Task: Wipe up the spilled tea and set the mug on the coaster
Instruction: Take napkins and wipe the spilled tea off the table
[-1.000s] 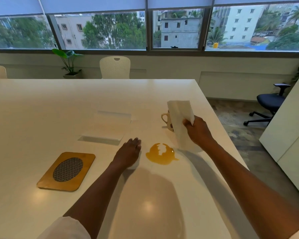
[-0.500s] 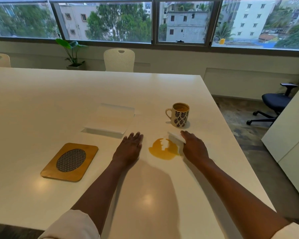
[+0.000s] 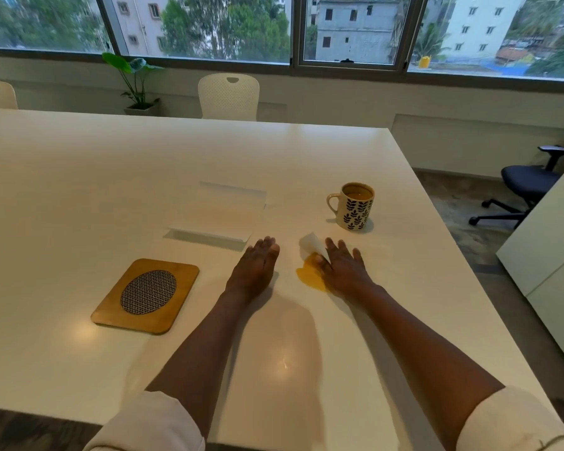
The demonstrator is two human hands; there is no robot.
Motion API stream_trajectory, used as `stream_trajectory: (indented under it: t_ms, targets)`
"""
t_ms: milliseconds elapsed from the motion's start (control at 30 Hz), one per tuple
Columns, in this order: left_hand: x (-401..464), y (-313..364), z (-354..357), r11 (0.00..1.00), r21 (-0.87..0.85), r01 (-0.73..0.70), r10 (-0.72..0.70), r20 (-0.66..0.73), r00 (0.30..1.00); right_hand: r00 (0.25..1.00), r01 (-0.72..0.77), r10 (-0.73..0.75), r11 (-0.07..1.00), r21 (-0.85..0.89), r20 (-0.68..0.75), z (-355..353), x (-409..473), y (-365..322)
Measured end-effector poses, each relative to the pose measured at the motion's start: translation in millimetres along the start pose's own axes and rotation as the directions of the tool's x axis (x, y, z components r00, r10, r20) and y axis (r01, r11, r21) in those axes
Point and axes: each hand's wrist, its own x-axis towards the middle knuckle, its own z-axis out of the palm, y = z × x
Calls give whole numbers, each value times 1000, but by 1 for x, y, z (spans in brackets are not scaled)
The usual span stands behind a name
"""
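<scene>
The right hand (image 3: 342, 271) lies flat with fingers spread, pressing a white tissue (image 3: 311, 244) onto the tea puddle (image 3: 308, 276) — the left hand (image 3: 258, 265) rests flat just beside it. The mug (image 3: 355, 206) stands on the table (image 3: 79, 190) behind the puddle, well apart from the wooden coaster (image 3: 147, 296) at left.

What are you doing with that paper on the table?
A person is wiping up spilled tea. Their right hand presses a white paper napkin flat onto the amber tea puddle, part of which still shows. Their left hand rests flat on the white table. The cream leaf-patterned mug stands beyond the spill, not yet on the wooden coaster at the left.
</scene>
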Motion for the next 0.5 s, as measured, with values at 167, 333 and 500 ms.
stream_trajectory:
  t_ms: [167, 333, 500]
  targets:
    - [-2, -3, -3, 991, -130, 26, -30, -32, 999, 996, 92, -92, 995, -27, 8, 18, -1, -16]
    - [-3, -5, -6, 980, -198, 32, -40, -39, 998, 990, 138, -138, 990, 32, -2, 22, -17, -20]
    - [-3, -8, -7, 981, -195, 19, -25, -31, 999, 991, 99, -106, 991, 86, 79, 20, -29, -19]
